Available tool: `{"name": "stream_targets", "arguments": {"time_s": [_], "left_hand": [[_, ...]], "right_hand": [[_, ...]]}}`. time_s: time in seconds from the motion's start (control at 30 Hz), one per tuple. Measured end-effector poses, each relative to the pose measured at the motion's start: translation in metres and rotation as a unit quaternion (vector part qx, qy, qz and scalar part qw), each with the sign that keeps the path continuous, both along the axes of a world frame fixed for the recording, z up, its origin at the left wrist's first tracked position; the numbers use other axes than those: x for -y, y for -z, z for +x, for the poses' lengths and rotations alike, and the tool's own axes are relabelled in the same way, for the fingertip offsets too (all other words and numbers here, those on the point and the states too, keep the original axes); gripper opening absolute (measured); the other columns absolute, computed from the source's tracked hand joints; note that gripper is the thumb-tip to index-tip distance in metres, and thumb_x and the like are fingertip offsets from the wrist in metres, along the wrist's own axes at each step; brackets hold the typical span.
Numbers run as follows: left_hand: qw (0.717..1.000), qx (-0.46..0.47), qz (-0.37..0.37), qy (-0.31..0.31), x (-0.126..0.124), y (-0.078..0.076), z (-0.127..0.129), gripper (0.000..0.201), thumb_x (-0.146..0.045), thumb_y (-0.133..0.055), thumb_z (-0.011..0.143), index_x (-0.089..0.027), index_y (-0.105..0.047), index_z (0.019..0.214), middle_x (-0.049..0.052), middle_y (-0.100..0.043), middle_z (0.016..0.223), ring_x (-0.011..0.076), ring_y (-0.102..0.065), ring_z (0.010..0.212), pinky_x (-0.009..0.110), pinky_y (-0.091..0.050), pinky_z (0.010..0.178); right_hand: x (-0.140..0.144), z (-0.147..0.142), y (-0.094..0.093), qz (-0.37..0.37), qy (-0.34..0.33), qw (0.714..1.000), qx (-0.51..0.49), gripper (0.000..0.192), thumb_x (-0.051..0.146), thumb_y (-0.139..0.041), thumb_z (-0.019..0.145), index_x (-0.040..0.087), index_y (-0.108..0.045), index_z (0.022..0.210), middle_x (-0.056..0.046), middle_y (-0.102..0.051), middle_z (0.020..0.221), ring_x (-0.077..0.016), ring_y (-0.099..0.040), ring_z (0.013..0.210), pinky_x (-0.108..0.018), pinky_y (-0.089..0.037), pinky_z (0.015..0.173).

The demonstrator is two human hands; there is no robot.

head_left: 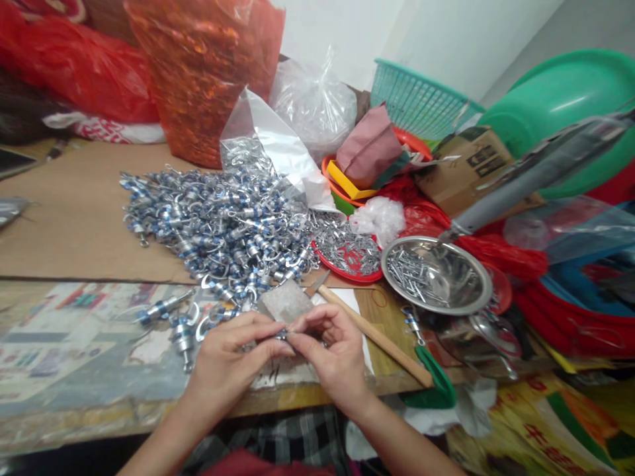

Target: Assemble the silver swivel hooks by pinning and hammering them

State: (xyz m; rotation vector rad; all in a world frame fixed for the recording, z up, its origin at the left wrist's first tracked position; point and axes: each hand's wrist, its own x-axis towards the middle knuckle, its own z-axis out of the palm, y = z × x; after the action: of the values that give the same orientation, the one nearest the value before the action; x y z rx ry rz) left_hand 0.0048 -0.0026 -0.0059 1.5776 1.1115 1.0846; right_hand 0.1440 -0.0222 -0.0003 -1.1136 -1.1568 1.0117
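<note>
My left hand (238,350) and my right hand (330,347) meet at the table's front edge. Thumb and fingers of both are pinched on one small shiny metal part (282,335), mostly covered by the fingertips, so its exact kind is unclear. Just beyond them lies a grey metal block (286,301). Beside my right hand rests a wooden-handled tool (381,340), which looks like a hammer. A large heap of silver metal fittings with blue bands and curved hooks (223,225) spreads ahead, and a few loose fittings (182,337) lie left of my left hand.
Right of the heap, a red plate (370,274) holds small metal pieces. A steel bowl (476,291) contains metal pins, with a grey tube-like arm (520,172) slanting above it. Behind stand an orange bag (208,79), clear plastic bags (317,99), a turquoise basket (421,96) and a cardboard box (456,178).
</note>
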Motion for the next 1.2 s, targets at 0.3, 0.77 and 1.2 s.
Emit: {"name": "stream_targets", "arguments": {"time_s": [0.3,0.77,1.2], "left_hand": [[0.993,0.077,-0.085,-0.016,0.001,-0.010,-0.002,0.007,-0.019,-0.066,0.064,-0.023,-0.071,0.063,-0.001,-0.068,0.068,0.0131,-0.062,0.067,0.019,-0.047,0.063],[0.993,-0.055,0.098,0.026,0.002,-0.024,-0.010,0.011,-0.016,-0.063,0.068,-0.023,-0.069,0.063,0.000,-0.065,0.076,0.0131,-0.060,0.074,0.018,-0.044,0.067],[0.951,0.137,-0.276,-0.012,0.020,-0.011,0.005,0.052,-0.031,-0.072,0.058,-0.020,-0.058,0.107,0.003,-0.071,0.089,0.0199,-0.064,0.084,0.026,-0.050,0.074]], "right_hand": [[0.010,0.025,0.001,0.275,-0.060,0.913,0.295,0.033,0.008,-0.063,0.070,0.020,-0.055,0.100,-0.008,-0.061,0.098,-0.0176,-0.059,0.089,-0.029,-0.050,0.076],[0.010,0.038,-0.012,0.392,-0.070,0.817,0.418,0.022,0.006,-0.049,0.080,0.012,-0.064,0.095,-0.012,-0.067,0.095,-0.0161,-0.062,0.089,-0.026,-0.053,0.071],[0.020,0.023,-0.010,0.122,-0.025,0.966,0.228,0.013,0.015,-0.069,0.066,0.017,-0.071,0.079,-0.005,-0.069,0.071,-0.0141,-0.063,0.062,-0.022,-0.051,0.056]]}}
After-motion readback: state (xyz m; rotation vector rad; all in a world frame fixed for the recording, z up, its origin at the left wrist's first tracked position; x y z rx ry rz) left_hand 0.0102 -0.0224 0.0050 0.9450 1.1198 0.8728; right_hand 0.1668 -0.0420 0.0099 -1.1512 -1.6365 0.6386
